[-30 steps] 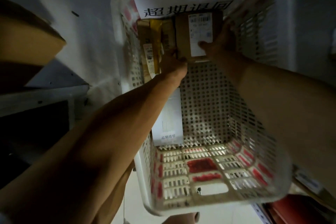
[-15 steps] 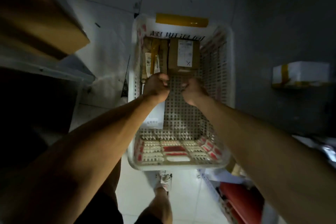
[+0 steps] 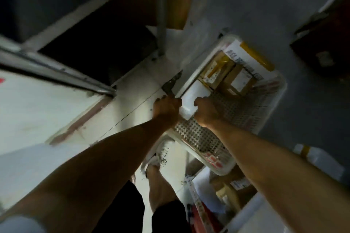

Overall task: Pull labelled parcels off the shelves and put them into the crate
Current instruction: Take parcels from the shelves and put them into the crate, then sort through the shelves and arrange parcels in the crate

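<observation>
Left hand (image 3: 166, 107) curled over the near long rim of the white perforated plastic crate (image 3: 269, 104), apparently gripping it to steady or shift it. Right hand (image 3: 205, 112) loosely fisted inside the crate, touching a flat white parcel (image 3: 197, 92) leaning against the wall; grip on it impossible to tell. Two brown cardboard parcels with white labels (image 3: 236, 81) packed upright at the far end, likely to leave floor space free. Crate standing on the pale floor beside the grey metal shelf (image 3: 56, 73).
</observation>
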Motion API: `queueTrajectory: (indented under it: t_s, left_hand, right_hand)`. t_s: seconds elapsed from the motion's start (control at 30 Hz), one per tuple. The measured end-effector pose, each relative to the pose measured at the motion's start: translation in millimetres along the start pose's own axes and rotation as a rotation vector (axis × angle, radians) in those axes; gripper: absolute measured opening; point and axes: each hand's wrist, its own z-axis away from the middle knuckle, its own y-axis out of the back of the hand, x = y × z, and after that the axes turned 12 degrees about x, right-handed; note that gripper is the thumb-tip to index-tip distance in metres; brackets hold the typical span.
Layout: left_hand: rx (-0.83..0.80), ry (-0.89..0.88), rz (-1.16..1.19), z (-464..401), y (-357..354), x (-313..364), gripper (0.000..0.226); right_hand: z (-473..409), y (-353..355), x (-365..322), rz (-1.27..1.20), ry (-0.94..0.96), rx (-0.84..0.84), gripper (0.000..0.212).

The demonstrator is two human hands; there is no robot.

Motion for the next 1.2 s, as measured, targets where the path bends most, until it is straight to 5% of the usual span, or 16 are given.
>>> queueTrajectory:
  t_s: [0.47, 0.77, 1.2]
  left_hand:
    - [0.232, 0.664, 0.209, 256, 4, -185, 0.035]
    - [0.317, 1.148, 0.356, 460, -23, -276, 0.054]
    - [0.486, 1.867, 0.506, 718, -128, -273, 0.043]
  right_hand:
    - [124, -90, -273, 0.431, 0.553, -0.088, 0.037]
    - [256, -188, -445, 0.764, 1.118, -0.076, 0.035]
    - [490, -367, -559, 1.064, 1.771, -0.101, 0.038]
